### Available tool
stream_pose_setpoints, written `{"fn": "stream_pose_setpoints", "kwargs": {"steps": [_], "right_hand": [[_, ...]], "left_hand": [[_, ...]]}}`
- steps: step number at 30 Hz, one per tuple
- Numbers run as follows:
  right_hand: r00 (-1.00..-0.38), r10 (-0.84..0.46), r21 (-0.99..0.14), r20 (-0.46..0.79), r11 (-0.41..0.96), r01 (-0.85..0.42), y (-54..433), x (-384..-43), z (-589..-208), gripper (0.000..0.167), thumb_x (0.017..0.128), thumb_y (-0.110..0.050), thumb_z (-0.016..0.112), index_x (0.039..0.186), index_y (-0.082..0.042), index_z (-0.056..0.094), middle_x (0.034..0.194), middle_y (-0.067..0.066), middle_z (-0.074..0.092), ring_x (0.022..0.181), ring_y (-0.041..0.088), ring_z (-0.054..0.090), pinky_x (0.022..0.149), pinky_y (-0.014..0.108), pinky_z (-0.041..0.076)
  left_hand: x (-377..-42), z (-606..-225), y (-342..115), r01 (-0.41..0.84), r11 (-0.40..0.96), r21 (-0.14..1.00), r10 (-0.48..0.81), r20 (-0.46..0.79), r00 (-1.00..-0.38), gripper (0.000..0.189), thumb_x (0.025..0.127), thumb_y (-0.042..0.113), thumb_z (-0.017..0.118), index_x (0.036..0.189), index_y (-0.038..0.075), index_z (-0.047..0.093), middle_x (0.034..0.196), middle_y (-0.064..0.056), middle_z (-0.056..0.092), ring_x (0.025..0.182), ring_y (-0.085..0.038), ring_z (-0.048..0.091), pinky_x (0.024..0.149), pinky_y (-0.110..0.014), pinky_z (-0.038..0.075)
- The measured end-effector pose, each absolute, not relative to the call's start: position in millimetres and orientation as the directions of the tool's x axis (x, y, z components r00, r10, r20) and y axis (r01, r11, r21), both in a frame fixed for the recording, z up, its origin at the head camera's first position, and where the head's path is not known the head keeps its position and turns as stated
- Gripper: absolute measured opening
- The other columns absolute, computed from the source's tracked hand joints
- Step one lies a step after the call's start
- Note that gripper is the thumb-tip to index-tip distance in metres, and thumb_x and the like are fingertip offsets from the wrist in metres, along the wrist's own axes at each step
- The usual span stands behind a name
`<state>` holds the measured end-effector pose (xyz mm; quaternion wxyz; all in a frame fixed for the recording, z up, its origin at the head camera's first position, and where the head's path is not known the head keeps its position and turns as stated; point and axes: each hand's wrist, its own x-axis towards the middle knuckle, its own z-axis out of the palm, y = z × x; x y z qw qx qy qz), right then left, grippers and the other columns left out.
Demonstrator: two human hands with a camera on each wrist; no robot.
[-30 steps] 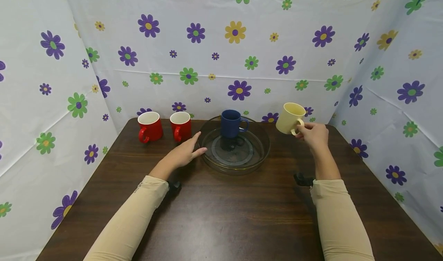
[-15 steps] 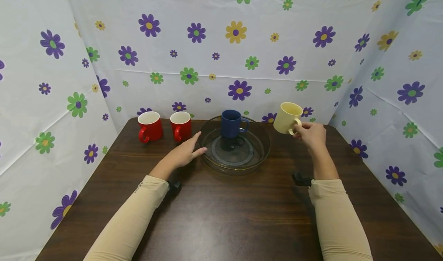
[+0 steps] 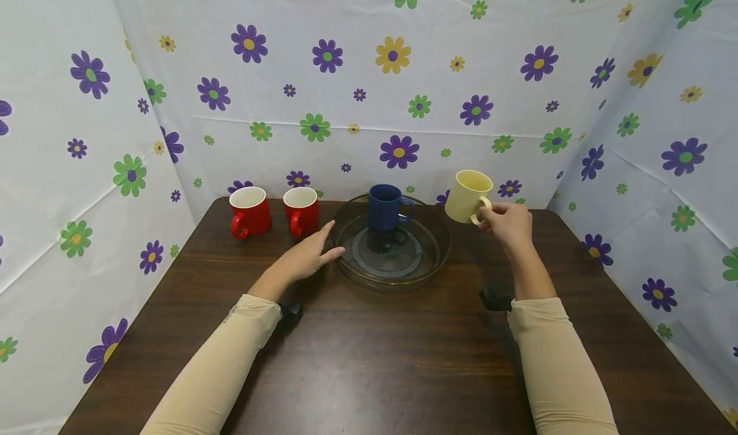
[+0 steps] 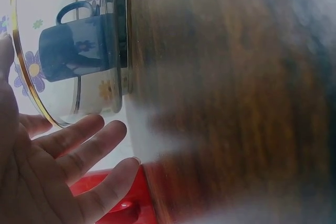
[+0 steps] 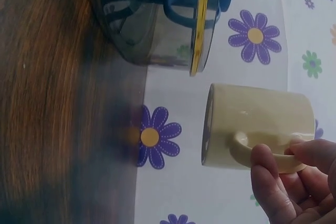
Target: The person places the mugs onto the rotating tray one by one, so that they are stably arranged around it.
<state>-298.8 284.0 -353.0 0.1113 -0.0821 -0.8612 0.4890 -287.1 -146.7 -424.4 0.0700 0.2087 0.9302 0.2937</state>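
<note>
My right hand (image 3: pixel 507 225) pinches the handle of a pale yellow mug (image 3: pixel 466 198), which is tilted and raised above the table, just right of a clear round bowl (image 3: pixel 392 281). The right wrist view shows the yellow mug (image 5: pixel 257 124) apart from the bowl's gold-edged rim (image 5: pixel 199 30), with thumb and fingers on its handle. Inside the bowl, toward its back, a blue mug (image 3: pixel 383 207) stands upright, handle to the right. My left hand (image 3: pixel 301 255) has its fingers extended at the bowl's left rim; the left wrist view shows its spread fingers (image 4: pixel 84 153) beside the glass.
Two red mugs with white insides, one at the far left (image 3: pixel 251 212) and one nearer the bowl (image 3: pixel 302 211), stand at the back of the dark wooden table (image 3: pixel 380 358). A white flowered cloth (image 3: pixel 346 70) hangs behind the table and along both sides.
My right hand has carried the yellow mug a little to the left, closer to the bowl. The left hand, the bowl and the other mugs have stayed in place.
</note>
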Motion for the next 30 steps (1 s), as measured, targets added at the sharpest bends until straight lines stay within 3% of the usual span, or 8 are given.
{"fn": "stream_pose_setpoints", "kwargs": {"steps": [20,30], "right_hand": [[-0.974,0.194,-0.868,0.116,0.496,-0.005,261.9,-295.9,-344.5,0.038,0.100,-0.020,0.066,0.128,0.006,0.066,0.112,0.029,0.070,0.068,0.008,0.070,0.061,0.018,0.058],[-0.982,0.144,-0.888,0.119,0.457,-0.041,250.0,-296.5,-345.5,0.036,0.100,-0.017,0.067,0.126,0.009,0.066,0.111,0.032,0.069,0.072,0.017,0.073,0.062,0.020,0.059]], "left_hand": [[-288.4,-426.8,-146.5,0.346,0.752,0.561,0.424,-0.010,-0.905,0.089,0.101,0.054,0.052,0.163,0.004,0.010,0.165,-0.022,0.022,0.150,-0.040,0.027,0.120,-0.056,0.024],[-289.3,-427.6,-146.9,0.347,0.748,0.566,0.425,-0.006,-0.905,0.088,0.102,0.054,0.052,0.163,0.005,0.011,0.166,-0.020,0.021,0.151,-0.039,0.027,0.120,-0.056,0.024]]}}
